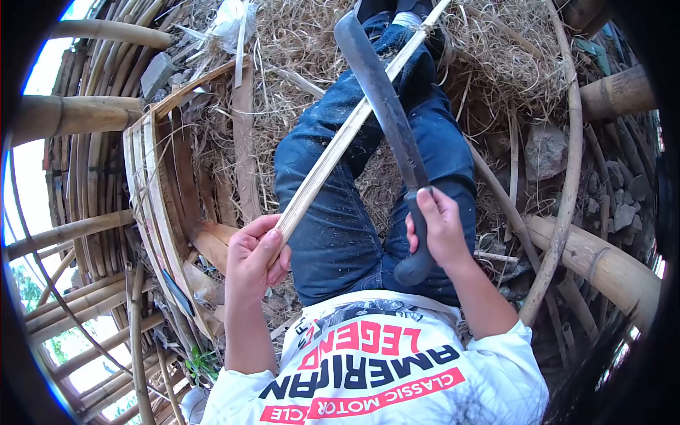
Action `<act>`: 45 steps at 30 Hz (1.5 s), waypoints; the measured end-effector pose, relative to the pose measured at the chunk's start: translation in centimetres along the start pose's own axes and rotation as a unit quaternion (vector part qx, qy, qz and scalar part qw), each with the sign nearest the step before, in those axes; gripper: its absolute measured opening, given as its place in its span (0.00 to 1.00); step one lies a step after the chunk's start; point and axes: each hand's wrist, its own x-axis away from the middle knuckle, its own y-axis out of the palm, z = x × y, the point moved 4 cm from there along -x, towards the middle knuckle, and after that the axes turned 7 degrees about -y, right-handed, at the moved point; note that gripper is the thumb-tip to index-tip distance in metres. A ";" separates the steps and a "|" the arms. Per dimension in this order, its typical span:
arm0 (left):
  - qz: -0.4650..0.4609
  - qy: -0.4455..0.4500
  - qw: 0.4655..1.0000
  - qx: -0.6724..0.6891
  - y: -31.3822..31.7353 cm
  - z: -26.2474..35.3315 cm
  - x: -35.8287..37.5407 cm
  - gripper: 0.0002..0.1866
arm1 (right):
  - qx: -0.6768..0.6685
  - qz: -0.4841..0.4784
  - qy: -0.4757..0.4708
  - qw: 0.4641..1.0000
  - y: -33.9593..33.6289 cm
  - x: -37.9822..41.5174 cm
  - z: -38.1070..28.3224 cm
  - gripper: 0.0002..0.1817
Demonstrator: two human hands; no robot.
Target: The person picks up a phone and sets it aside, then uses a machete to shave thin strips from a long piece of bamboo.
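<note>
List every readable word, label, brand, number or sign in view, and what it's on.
"AMERICAN": white shirt, black letters, upside down in this view
"LEGEND": same shirt, red letters
"CLASSIC MOTOR", then "CLE" past a fold: same shirt, white on red band
Dark print near the hem: creased, unreadable
Small marks on the machete blade, near the handle: too small to read

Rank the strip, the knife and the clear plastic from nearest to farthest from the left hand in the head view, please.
1. Strip: gripped in the left hand.
2. Knife: in the right hand.
3. Clear plastic: upper left.
</note>
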 end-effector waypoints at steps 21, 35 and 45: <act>-0.011 0.015 1.000 0.015 -0.9 -0.2 0.0 0.16 | -0.001 -0.032 -0.014 0.999 0.4 1.3 0.5 0.19; -0.006 0.008 1.000 -0.004 -0.9 -0.4 -0.6 0.14 | -0.002 -0.082 0.039 0.996 2.3 3.4 1.2 0.16; -0.018 0.010 1.000 -0.002 -0.2 -0.4 -0.9 0.14 | -0.008 -0.063 0.020 0.998 2.7 3.7 1.5 0.17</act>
